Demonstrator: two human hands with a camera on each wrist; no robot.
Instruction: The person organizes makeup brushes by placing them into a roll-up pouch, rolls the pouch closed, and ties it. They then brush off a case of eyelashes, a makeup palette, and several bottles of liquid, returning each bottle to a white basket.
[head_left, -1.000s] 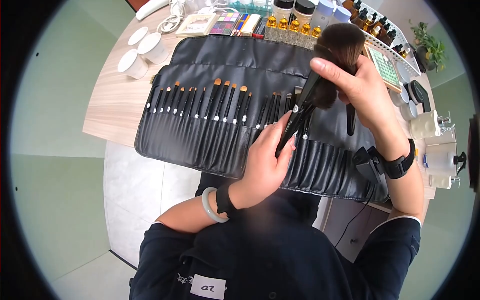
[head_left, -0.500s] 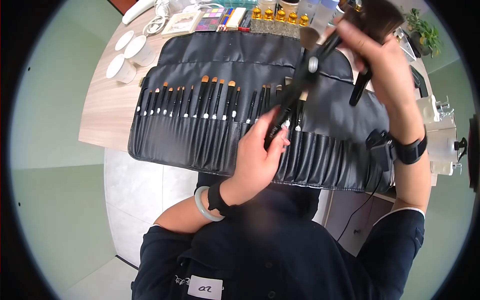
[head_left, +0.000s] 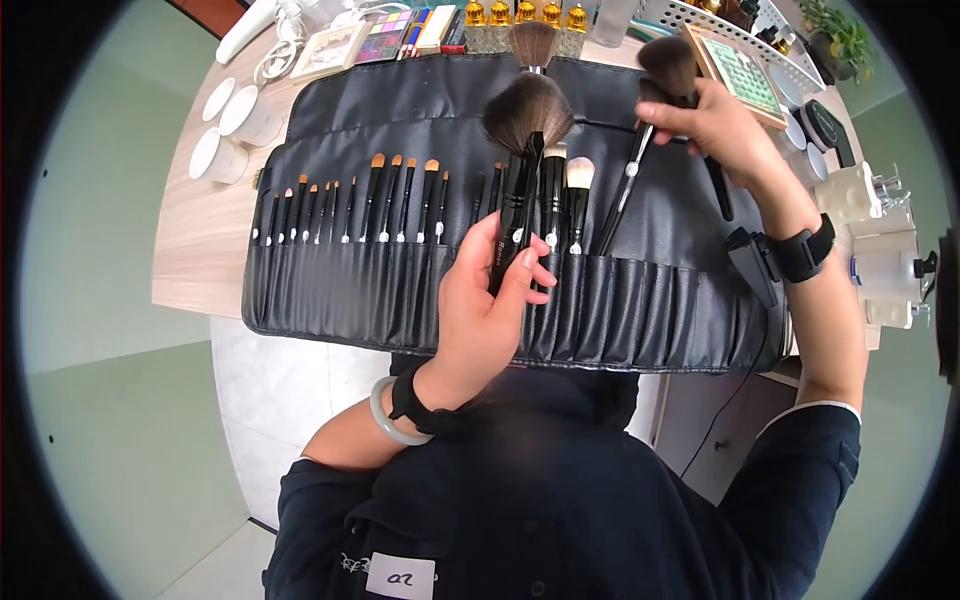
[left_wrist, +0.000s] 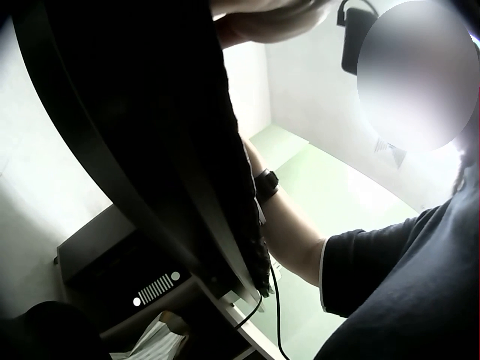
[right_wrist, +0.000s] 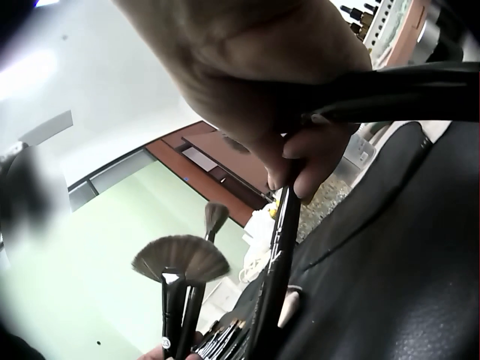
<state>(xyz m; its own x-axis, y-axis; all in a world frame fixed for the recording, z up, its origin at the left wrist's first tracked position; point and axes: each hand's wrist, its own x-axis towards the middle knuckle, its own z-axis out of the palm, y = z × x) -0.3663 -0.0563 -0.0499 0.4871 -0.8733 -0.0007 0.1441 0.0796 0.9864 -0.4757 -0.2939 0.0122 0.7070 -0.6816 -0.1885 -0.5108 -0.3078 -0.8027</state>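
Note:
In the head view my left hand (head_left: 485, 300) grips the black handles of a few makeup brushes, heads up. Among them is a wide fan brush (right_wrist: 180, 259), with a smaller brush (right_wrist: 216, 217) beside it in the right wrist view. My right hand (head_left: 725, 130) pinches a slim brush handle (head_left: 628, 175) between thumb and finger, its lower end at the pocket row. A second handle (head_left: 718, 190) slants down from the same hand, under a fluffy dark head (head_left: 668, 65). The black brush roll (head_left: 340, 290) lies unrolled beneath both hands.
Several slim brushes (head_left: 397, 200) stand in the roll's left pockets; a pink-white brush (head_left: 580, 175) stands near the middle. White cups (head_left: 218, 158) sit at left. Gold-capped bottles (head_left: 525, 12) and palettes (head_left: 385, 38) line the back; a white basket (head_left: 745, 45) stands behind right.
My right hand swung up and outward, then came back down, apart from the left hand's brushes. The left hand's brushes now stand more upright. The head view has shifted slightly.

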